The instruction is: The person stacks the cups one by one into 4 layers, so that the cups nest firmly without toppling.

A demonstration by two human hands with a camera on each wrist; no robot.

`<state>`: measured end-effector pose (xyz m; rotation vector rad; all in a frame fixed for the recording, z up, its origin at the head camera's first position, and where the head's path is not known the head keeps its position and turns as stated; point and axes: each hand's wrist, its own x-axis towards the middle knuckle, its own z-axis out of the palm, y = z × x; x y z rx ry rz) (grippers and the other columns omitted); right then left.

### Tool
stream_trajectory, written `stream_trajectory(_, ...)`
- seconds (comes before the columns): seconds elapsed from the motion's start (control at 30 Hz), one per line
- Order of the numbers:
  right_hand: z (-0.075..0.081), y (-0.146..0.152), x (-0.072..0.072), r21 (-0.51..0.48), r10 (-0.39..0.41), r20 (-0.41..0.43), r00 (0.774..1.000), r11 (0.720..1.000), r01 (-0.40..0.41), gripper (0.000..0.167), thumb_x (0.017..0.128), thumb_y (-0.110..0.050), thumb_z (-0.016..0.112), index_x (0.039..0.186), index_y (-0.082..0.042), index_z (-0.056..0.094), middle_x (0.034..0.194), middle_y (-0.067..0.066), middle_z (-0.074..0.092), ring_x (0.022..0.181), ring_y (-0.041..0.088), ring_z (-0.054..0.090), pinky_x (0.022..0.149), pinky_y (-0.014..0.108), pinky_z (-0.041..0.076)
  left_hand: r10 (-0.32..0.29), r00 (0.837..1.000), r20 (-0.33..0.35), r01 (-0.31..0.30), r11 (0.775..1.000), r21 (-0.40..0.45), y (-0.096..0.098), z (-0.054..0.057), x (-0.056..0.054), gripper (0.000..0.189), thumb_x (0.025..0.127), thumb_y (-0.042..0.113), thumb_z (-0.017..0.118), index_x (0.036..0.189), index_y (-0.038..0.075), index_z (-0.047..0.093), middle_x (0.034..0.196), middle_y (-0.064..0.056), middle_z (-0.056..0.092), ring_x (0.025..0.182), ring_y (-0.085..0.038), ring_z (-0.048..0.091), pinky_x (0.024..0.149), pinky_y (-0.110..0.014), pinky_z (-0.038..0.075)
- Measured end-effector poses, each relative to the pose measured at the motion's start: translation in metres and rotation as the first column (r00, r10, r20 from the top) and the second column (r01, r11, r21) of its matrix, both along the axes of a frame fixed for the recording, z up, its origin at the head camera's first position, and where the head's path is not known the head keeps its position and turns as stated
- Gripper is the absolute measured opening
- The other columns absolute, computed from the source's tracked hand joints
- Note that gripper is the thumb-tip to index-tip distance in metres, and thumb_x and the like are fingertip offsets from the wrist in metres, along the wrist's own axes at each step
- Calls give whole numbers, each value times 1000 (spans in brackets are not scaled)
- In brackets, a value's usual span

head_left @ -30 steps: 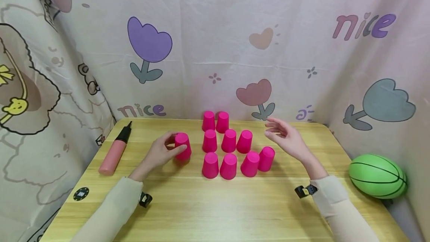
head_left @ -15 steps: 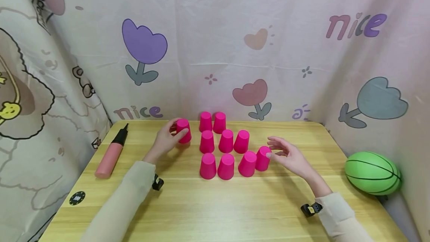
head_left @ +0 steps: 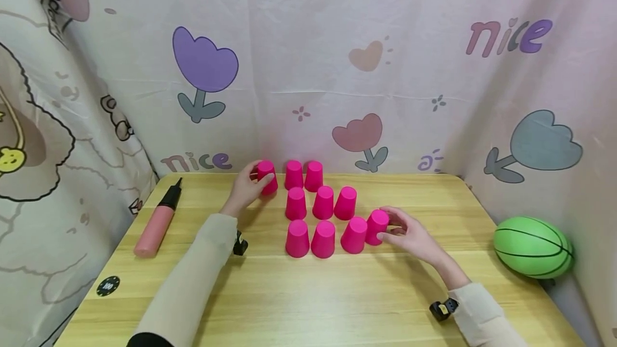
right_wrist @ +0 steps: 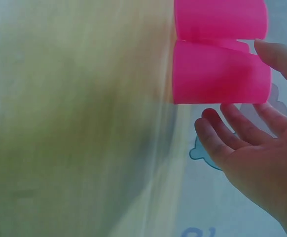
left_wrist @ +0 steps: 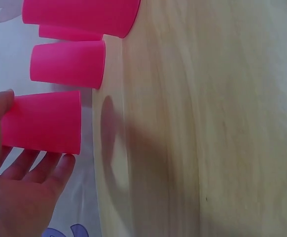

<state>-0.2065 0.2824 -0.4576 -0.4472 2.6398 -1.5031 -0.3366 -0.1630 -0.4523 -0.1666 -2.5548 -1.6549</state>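
A pink cup (head_left: 266, 178), bottom up, is held in my left hand (head_left: 243, 188) at the back left of the table. My thumb lies on its near side and the fingers round its far side. In the left wrist view, a shadow lies on the wood apart from the cup's rim. My right hand (head_left: 408, 233) is at the rightmost cup (head_left: 376, 227) of the front row, thumb overlapping its side. In the right wrist view its fingers (right_wrist: 242, 123) are spread loosely, some tips right at the cup's wall. Several more upside-down pink cups (head_left: 323, 202) stand in three rows between my hands.
A pink hand pump (head_left: 156, 229) with a black nozzle lies on the table's left side. Nearer is a black chip (head_left: 108, 286). A green ball (head_left: 532, 246) sits by the right edge. A patterned curtain (head_left: 289, 68) hangs behind the wooden table (head_left: 308, 299).
My left hand has carried its cup back, to the left of the two rear cups. The right hand has come down and inward to the rightmost front cup, which stays in place.
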Motion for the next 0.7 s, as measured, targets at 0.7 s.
stream_trajectory(0.7, -14, -13, -5, 83, -7, 3, 1000, 997, 7, 56, 95, -18, 80, 143, -5, 54, 128, 15, 69, 114, 29, 68, 93, 27, 59, -10, 1000, -12, 10, 1000, -17, 14, -15, -20, 59, 102, 22, 70, 153, 2, 46, 148, -29, 56, 137, -47, 56, 116, -55, 49)
